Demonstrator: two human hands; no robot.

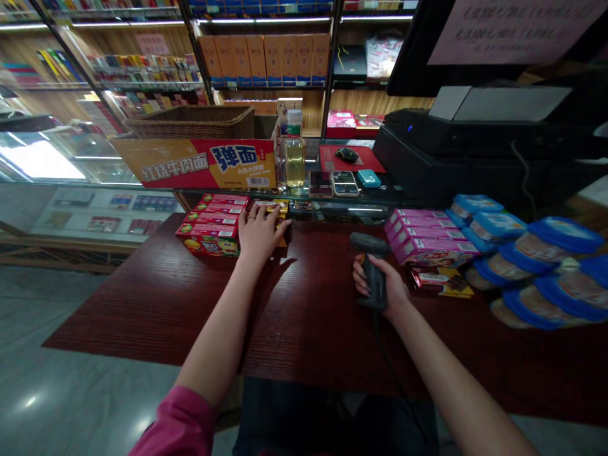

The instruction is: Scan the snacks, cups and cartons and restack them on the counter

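Note:
My right hand (pixel 392 288) is wrapped round the handle of a black barcode scanner (pixel 375 278), held over the dark wooden counter (pixel 308 304). From the scanner's grip a cable (pixel 387 354) trails down past the counter's front edge. My left hand (pixel 259 228), fingers apart, lies over yellow-wrapped packets (pixel 281 240) that it mostly covers. Against its left side stand several red and green boxes (pixel 213 225) in a row. To the right of the scanner are pink boxes (pixel 427 237), with a red and yellow snack packet (pixel 441 282) lying in front of them.
Blue-lidded tubs (pixel 546 272) are stacked at the right. Behind the counter stand a noodle carton (pixel 199 163), a wicker basket (pixel 190 120), a bottle of yellow liquid (pixel 295 155), a phone (pixel 346 183), a mouse (pixel 346 154) and a black printer (pixel 427 145). Stocked shelves line the back.

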